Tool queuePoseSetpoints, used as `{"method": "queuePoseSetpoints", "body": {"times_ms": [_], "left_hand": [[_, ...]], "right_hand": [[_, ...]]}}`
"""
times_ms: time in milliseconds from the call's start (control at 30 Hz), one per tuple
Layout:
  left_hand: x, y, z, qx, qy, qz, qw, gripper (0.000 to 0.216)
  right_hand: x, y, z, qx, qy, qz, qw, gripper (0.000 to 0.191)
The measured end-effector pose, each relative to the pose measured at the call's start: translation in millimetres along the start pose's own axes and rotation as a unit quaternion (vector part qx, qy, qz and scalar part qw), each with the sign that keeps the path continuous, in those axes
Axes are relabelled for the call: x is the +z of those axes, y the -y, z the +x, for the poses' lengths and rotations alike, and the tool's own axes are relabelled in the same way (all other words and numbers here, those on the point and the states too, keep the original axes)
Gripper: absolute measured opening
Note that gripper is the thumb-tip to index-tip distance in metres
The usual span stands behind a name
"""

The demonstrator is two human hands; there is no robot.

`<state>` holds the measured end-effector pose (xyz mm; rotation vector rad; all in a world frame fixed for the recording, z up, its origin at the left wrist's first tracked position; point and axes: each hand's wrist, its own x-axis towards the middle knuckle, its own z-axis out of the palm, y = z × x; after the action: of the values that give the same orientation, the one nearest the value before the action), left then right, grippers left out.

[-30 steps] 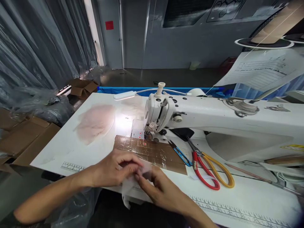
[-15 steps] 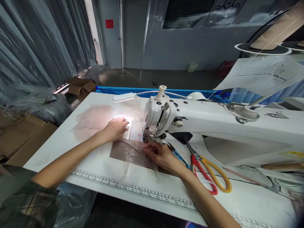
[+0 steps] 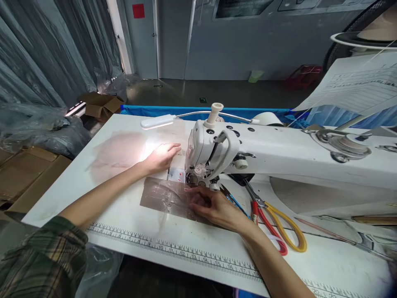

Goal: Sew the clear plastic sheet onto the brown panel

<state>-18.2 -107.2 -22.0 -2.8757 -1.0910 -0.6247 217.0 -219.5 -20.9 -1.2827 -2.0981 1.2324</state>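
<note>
A sheer, shiny brown piece of fabric (image 3: 161,194) lies flat on the white sewing table, in front of the needle area of a white sewing machine (image 3: 201,145). With bent fingers, my right hand (image 3: 214,205) grips the fabric's right part just below the presser foot; the fingertips are partly hidden. My left hand (image 3: 163,157) lies beyond the fabric, left of the machine head, fingers stretched rightward under the lamp light. Nothing shows in it. A metal plate with red marks (image 3: 176,175) sits between the left hand and the fabric.
Scissors with red and yellow handles (image 3: 287,225) and blue snips (image 3: 234,200) lie right of my right hand, under the machine arm. A printed ruler strip (image 3: 173,250) runs along the table's front edge. Cardboard boxes (image 3: 37,178) stand at left. A paper sheet (image 3: 356,82) hangs at upper right.
My left hand has moved away from the fabric's far edge, farther back and to the right beside the machine head. My right hand stays at the fabric. The camera view has shifted slightly.
</note>
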Motion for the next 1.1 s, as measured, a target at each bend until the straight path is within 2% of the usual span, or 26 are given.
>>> {"method": "queuePoseSetpoints", "body": {"times_ms": [67,133,200,300,367,467,533,600,700,800,867,967,1000,1067,1100], "left_hand": [[-7.3,-15.9,-16.5,0.038,-0.020,-0.018,0.999,0.025],[-12.8,-35.9,-35.5,0.139,-0.043,-0.089,0.985,0.019],[-15.3,-55.6,-52.7,0.184,-0.003,-0.147,0.972,0.032],[-13.5,-74.6,-67.5,0.129,0.088,-0.071,0.985,0.080],[-10.9,-77.5,-69.2,0.093,0.122,-0.019,0.988,0.096],[-8.7,-72.3,-66.8,0.087,0.127,-0.016,0.988,0.100],[-8.5,-68.3,-66.3,0.095,0.091,-0.034,0.991,0.093],[-8.1,-67.2,-67.6,0.090,0.027,-0.048,0.994,0.074],[-5.2,-72.0,-70.8,0.033,-0.057,-0.053,0.996,0.035],[0.0,-78.8,-73.4,-0.024,-0.059,-0.048,0.997,0.029],[2.9,-81.0,-74.0,-0.029,-0.022,-0.042,0.998,0.040],[3.8,-79.9,-72.9,-0.002,0.064,-0.044,0.997,0.097],[3.1,-78.9,-72.2,0.006,0.084,-0.046,0.995,0.107],[1.0,-76.9,-70.9,0.005,0.083,-0.045,0.996,0.110],[-0.2,-76.3,-70.5,-0.003,0.060,-0.040,0.997,0.102]], "right_hand": [[-0.1,4.3,-0.5,0.006,-0.027,-0.023,0.999,0.028],[1.5,5.1,0.7,0.015,-0.052,-0.049,0.997,0.025],[4.1,3.6,2.8,0.022,-0.080,-0.084,0.993,0.024],[9.2,0.6,6.0,0.034,-0.141,-0.149,0.978,0.024],[12.5,0.0,6.5,0.039,-0.167,-0.174,0.970,0.025],[15.5,1.4,3.0,0.039,-0.159,-0.165,0.973,0.025],[16.4,2.2,-1.4,0.041,-0.150,-0.147,0.977,0.024],[17.7,1.7,-5.3,0.046,-0.162,-0.129,0.977,0.023],[21.7,-0.9,-7.9,0.055,-0.199,-0.095,0.974,0.021],[27.0,-1.5,-7.4,0.052,-0.225,-0.035,0.972,0.022],[29.8,0.5,-6.7,0.040,-0.229,-0.001,0.973,0.023],[32.3,5.0,-5.7,0.009,-0.236,-0.019,0.972,0.023],[33.0,6.0,-5.3,-0.008,-0.237,-0.038,0.971,0.022],[35.1,6.6,-4.9,-0.044,-0.240,-0.076,0.967,0.022],[36.7,6.3,-5.1,-0.059,-0.239,-0.094,0.965,0.022]]}}
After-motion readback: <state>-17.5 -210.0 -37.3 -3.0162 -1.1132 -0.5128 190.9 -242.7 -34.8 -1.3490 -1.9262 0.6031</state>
